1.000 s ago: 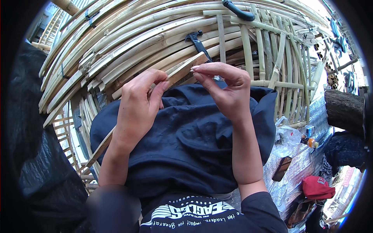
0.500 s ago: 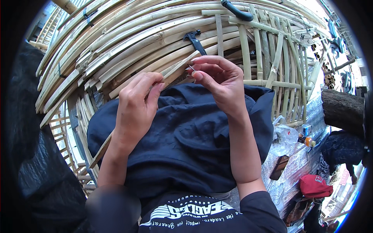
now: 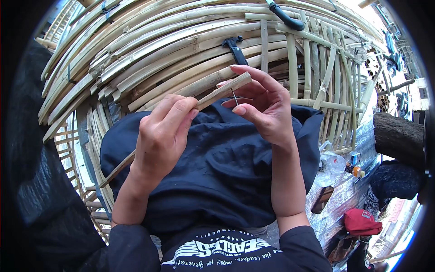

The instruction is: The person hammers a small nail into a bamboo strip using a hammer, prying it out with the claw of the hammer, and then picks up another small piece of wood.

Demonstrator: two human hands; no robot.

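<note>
My left hand [image 3: 164,124] is closed round a narrow split-bamboo strip [image 3: 225,91]. The strip slants up to the right in front of me, and its other end shows below my left wrist. A thin metal nail [image 3: 234,97] sticks down from the strip near its upper end. My right hand [image 3: 265,106] curls about that end, with the thumb tip at the lower end of the nail and the fingers partly hidden behind the strip. Dark cloth [image 3: 217,154] covers my lap beneath both hands.
A black hammer [image 3: 235,51] lies on the stacked bamboo strips [image 3: 154,59] ahead. To its right are a dark curved handle [image 3: 287,18] and a bamboo lattice [image 3: 317,68]. A phone [image 3: 322,200], plastic bag [image 3: 331,165], bottle [image 3: 357,172], red cap [image 3: 361,222] and log [image 3: 398,136] are at right.
The strip's upper end has shifted right, between my right thumb and fingers. The nail now stands against its underside; before, my right fingers pinched it beside the strip. My right fingers have spread.
</note>
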